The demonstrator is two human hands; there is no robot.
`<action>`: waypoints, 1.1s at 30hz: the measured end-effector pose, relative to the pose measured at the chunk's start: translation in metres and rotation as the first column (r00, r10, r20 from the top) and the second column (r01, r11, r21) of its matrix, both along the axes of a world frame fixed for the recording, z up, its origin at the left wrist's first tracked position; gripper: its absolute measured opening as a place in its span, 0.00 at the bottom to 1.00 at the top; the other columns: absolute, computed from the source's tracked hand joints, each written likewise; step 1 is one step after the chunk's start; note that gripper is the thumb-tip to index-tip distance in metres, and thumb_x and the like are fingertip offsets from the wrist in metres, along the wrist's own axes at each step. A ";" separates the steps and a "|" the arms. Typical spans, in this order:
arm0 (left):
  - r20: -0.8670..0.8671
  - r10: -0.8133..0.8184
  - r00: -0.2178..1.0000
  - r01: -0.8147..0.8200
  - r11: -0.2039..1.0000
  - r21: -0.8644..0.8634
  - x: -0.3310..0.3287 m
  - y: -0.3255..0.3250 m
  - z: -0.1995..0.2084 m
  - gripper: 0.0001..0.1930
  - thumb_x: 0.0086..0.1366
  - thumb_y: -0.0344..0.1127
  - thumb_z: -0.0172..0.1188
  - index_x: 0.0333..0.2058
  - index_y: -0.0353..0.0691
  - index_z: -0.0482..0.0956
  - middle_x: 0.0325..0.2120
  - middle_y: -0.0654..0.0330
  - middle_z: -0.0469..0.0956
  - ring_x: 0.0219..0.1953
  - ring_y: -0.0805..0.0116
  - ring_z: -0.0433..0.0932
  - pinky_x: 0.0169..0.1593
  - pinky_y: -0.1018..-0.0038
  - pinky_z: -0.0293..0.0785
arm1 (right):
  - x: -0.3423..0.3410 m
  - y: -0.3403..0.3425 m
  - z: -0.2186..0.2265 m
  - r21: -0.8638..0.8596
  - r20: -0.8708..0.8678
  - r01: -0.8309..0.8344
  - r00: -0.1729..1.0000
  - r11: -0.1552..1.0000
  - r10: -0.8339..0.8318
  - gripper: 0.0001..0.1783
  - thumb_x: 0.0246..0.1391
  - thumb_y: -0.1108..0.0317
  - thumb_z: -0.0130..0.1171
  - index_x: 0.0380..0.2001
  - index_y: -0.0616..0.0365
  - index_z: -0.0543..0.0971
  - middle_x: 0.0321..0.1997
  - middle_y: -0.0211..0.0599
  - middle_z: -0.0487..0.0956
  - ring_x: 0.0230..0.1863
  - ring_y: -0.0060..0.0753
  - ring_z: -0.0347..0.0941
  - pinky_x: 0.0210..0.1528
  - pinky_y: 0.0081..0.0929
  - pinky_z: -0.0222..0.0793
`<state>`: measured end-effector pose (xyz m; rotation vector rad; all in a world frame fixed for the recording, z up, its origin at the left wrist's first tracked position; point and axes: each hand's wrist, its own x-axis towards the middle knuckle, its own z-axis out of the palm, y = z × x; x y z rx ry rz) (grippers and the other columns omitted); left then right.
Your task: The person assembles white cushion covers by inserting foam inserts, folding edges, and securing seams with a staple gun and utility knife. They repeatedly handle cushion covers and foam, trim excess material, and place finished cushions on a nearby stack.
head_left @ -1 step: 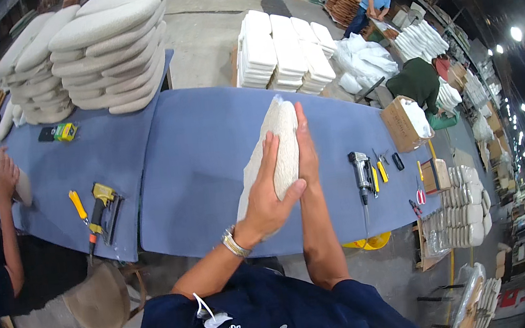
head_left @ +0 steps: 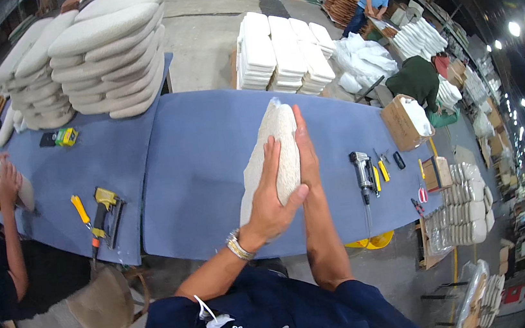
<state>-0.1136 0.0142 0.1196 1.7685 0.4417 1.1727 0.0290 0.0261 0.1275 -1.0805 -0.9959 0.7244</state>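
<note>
A cream, textured fabric cushion (head_left: 285, 148) stands tilted on its edge above the blue tabletop, with loose fabric along its left side. My left hand (head_left: 273, 198) presses its left face, fingers stretched upward and thumb reaching across the near end. Against the right face lies my right hand (head_left: 306, 152), flat with fingers together. The cushion is gripped between both palms. Whether its lower edge rests on the table is hidden.
On the blue table (head_left: 191, 165), a pneumatic stapler (head_left: 362, 172) and yellow-handled tools (head_left: 383, 168) lie right, beside a cardboard box (head_left: 404, 125). Another stapler (head_left: 107, 211) lies left, below stacked cushions (head_left: 111, 58). A co-worker's hands (head_left: 6, 179) hold a cushion at far left.
My hands keep nearly the same hold on the cushion. The whole picture has shifted very slightly.
</note>
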 end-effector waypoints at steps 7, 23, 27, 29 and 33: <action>0.146 0.060 0.988 -0.085 0.981 0.173 0.022 -0.020 -0.047 0.57 0.65 0.57 0.65 0.75 0.31 0.37 0.75 0.34 0.32 0.77 0.33 0.30 0.75 0.43 0.31 | 0.001 -0.015 0.035 -0.158 0.352 -0.352 0.853 0.922 0.386 0.42 0.73 0.50 0.43 0.76 0.66 0.46 0.82 0.51 0.47 0.82 0.42 0.39 0.80 0.34 0.35; -0.270 -0.390 0.881 0.373 0.921 -0.113 0.014 0.062 0.030 0.36 0.55 0.41 0.78 0.61 0.38 0.76 0.50 0.51 0.83 0.52 0.64 0.81 0.57 0.67 0.76 | 0.094 -0.099 0.079 -0.429 0.731 -0.036 0.573 0.903 0.370 0.29 0.59 0.60 0.67 0.64 0.52 0.76 0.62 0.43 0.80 0.61 0.45 0.77 0.63 0.37 0.70; -0.238 -0.242 0.941 0.246 0.969 -0.014 0.043 0.036 0.020 0.31 0.59 0.41 0.75 0.58 0.37 0.78 0.49 0.51 0.84 0.47 0.61 0.85 0.51 0.68 0.80 | 0.114 -0.098 0.024 -0.171 0.627 0.298 0.768 0.939 -0.130 0.23 0.67 0.52 0.55 0.47 0.62 0.84 0.48 0.46 0.85 0.48 0.37 0.81 0.51 0.35 0.73; -0.244 -0.047 0.969 0.086 0.985 0.150 0.054 0.012 0.026 0.29 0.61 0.43 0.72 0.58 0.37 0.78 0.49 0.49 0.84 0.46 0.55 0.86 0.50 0.66 0.80 | 0.132 -0.079 -0.008 -0.058 0.458 0.353 0.840 0.934 -0.290 0.26 0.70 0.51 0.50 0.41 0.65 0.85 0.46 0.48 0.86 0.43 0.34 0.80 0.47 0.34 0.73; -0.159 0.021 0.987 0.017 0.972 0.233 0.061 0.002 0.025 0.30 0.67 0.45 0.66 0.64 0.39 0.72 0.53 0.45 0.81 0.53 0.46 0.82 0.55 0.63 0.78 | 0.152 -0.032 -0.028 0.085 0.324 0.328 0.884 0.941 -0.337 0.34 0.74 0.50 0.37 0.31 0.66 0.84 0.44 0.51 0.85 0.42 0.36 0.78 0.48 0.32 0.71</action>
